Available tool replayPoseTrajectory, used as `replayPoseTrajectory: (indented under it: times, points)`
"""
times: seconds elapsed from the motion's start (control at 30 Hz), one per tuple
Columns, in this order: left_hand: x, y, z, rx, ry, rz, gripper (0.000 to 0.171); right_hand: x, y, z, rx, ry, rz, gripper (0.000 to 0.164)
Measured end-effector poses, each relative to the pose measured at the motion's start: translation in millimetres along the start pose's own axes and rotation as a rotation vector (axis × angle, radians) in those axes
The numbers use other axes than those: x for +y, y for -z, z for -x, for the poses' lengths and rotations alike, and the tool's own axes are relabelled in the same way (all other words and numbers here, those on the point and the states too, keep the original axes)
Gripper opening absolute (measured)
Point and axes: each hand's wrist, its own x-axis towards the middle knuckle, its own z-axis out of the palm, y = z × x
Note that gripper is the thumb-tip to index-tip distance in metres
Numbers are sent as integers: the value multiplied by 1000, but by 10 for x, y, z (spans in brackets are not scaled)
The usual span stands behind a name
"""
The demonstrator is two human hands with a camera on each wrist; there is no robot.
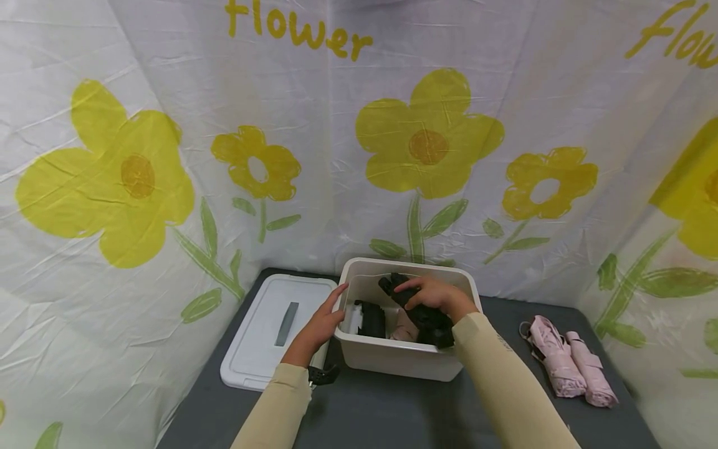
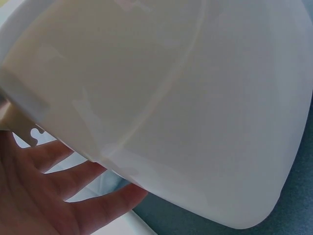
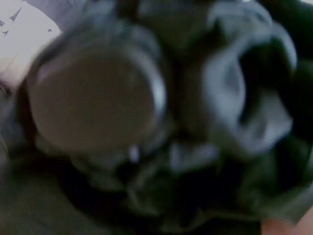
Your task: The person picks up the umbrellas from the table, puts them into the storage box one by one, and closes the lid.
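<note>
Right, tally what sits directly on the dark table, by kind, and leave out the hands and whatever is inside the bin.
White bin: 1
White lid: 1
Pink rolled bundles: 2
Total: 4

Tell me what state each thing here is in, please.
White box: open, upright
Lid: off, lying flat beside the box
Black bundle: held
Pink bundles: rolled up, lying side by side
Left hand: touching the box
Right hand: holding the black bundle
Flowered sheet: hanging, creased
</note>
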Motion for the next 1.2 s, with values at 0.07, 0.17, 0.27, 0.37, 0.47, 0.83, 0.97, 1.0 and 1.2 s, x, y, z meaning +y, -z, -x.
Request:
replayPoseTrajectory:
  times: [0.07, 0.17, 0.27, 0.37, 0.47, 0.83, 0.97, 1.0, 1.2]
  points:
    - [3, -11, 2, 1, 2, 3, 70, 7, -11, -9, -10, -17, 9, 52]
    - [4, -25, 1, -1, -5, 3, 71, 24, -36, -24, -39, -34, -23, 51]
    - [6, -39, -2, -3, -7, 2, 71, 36, -51, -24, -35, -52, -47, 51]
    - [10, -49, -6, -7, 2, 0, 70, 36, -45, -1, -14, -79, -127, 52]
    - [26, -51, 0, -8, -1, -3, 70, 17, -22, 36, -14, -105, -229, 53]
    - [20, -29, -26, -4, -13, -7, 73, -39, 61, 155, 3, -100, -102, 45]
    - [23, -19, -18, 2, -12, -6, 73, -66, 94, 196, 30, -73, 33, 43]
    - [25, -17, -15, 4, -13, -7, 73, -68, 101, 205, 34, -63, 53, 43]
    - [-4, -6, -11, -4, -2, -8, 73, -49, 123, 272, 70, 8, 159, 42]
